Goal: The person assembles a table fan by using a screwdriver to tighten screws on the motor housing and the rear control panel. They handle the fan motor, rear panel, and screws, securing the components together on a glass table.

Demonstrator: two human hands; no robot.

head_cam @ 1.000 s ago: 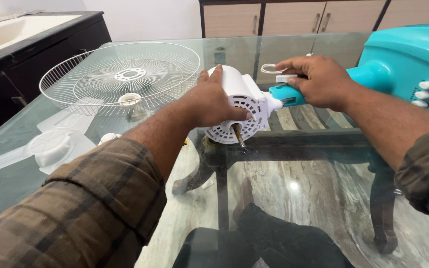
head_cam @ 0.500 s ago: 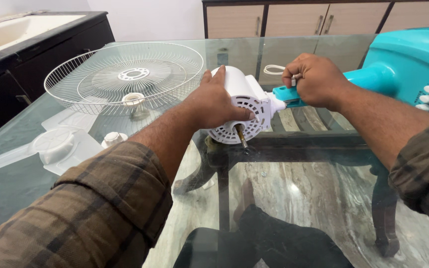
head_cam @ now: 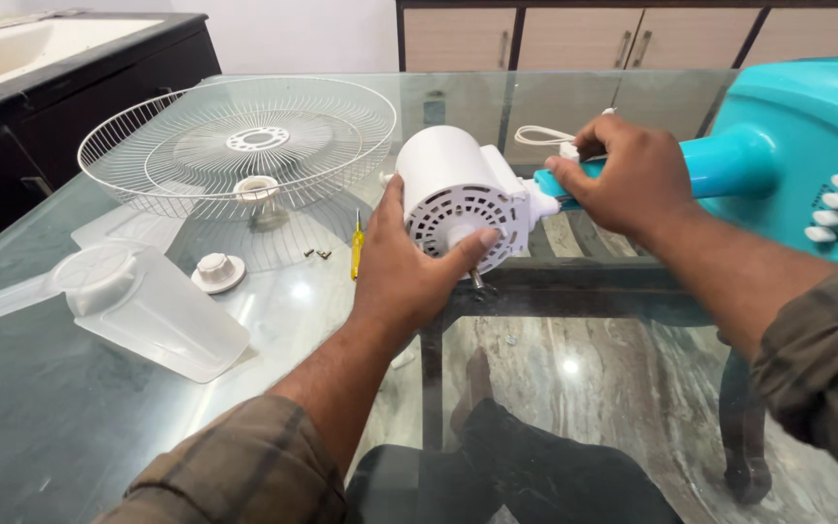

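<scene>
A white fan motor housing [head_cam: 458, 194] lies on its side at centre frame on a glass table [head_cam: 99, 427], its vented face and stub shaft turned toward the lower edge, its long axis running from there back toward upper centre. The left hand [head_cam: 409, 262] clasps its front face; the right hand [head_cam: 632, 175] is wrapped around the teal neck [head_cam: 720, 165] joining it to the teal base [head_cam: 807, 126] at right. A twist could strain that joint or knock the housing onto the glass. At left lie a wire guard [head_cam: 235, 146], a clear blade [head_cam: 147, 311], a white cap [head_cam: 217, 272], a yellow screwdriver [head_cam: 356, 247] and loose screws [head_cam: 322, 254].
</scene>
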